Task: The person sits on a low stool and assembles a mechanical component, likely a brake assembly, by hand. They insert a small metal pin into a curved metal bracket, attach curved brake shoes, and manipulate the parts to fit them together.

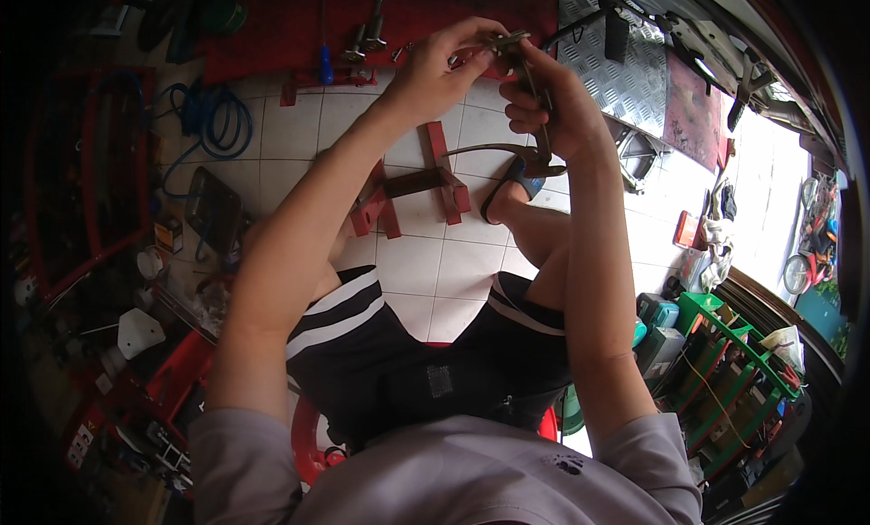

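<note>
Both hands are raised in front of me, over the near edge of the red work surface [281, 35]. My right hand [566, 108] is closed around a bent metal lever [542, 149], whose curved arm sticks out to the left below the fingers. At the lever's upper end, my left hand [439, 72] pinches with thumb and fingers at a small metal piece [509, 41]. Whether that piece is part of the lever or separate, I cannot tell. On the red surface left of my hands lie a blue-handled screwdriver [325, 64] and metal fittings [365, 39].
A red metal stand [421, 182] is on the tiled floor between my legs. Coiled blue hose [217, 121] lies at the left. To the right are a diamond-plate metal ramp [625, 67] and a green rack [725, 316] of tools. A red stool [313, 434] is under me.
</note>
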`<state>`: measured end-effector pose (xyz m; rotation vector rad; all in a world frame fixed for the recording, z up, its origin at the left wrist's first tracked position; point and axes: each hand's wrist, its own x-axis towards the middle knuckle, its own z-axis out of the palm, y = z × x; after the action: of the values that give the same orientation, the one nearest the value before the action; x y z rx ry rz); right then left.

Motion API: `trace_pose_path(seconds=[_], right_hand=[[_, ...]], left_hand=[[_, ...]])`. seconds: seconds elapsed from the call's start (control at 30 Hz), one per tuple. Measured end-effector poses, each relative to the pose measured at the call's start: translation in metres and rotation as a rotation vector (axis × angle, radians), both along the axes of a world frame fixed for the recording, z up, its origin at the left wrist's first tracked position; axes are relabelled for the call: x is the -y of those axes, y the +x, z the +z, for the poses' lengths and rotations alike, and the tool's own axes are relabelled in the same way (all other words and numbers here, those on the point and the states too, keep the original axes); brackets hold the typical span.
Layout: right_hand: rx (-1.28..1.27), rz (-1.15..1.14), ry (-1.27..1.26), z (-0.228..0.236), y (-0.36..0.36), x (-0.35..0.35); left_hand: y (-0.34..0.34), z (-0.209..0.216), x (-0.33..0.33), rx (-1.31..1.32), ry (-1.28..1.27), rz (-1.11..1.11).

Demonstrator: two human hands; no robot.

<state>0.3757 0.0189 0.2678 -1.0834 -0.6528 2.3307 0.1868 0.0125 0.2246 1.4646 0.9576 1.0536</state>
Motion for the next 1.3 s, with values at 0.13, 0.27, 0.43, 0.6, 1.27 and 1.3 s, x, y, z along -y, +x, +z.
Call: trace_pose_path(seconds=[0.13,0.27,0.43,0.6,1.27,1.3], right_hand=[[0.226,-0.115,0.12,0.001,-0.009,0.003],[0.342,-0.128,0.298,-0.002,-0.013,0.005],[0.589,-0.053,0.569,-0.005,-0.016,0.005],[0.677,-0.05,0.817,-0.014,-0.018,0.009],[-0.12,-0.329,0.128,-0.023,-0.044,0.02],[-0.082,-0.335,0.158,-0.023,-0.046,0.021]], left_hand=[[-0.001,0.002,0.0,-0.088,0.151,0.058],[-0.002,0.005,0.001,-0.193,0.279,0.141],[0.003,0.006,0.001,-0.238,0.302,0.26],[0.001,0.009,0.002,-0.36,0.31,0.263],[0.014,0.005,0.007,-0.021,-0.14,0.461],[0.013,0.004,0.007,0.022,-0.225,0.453]])
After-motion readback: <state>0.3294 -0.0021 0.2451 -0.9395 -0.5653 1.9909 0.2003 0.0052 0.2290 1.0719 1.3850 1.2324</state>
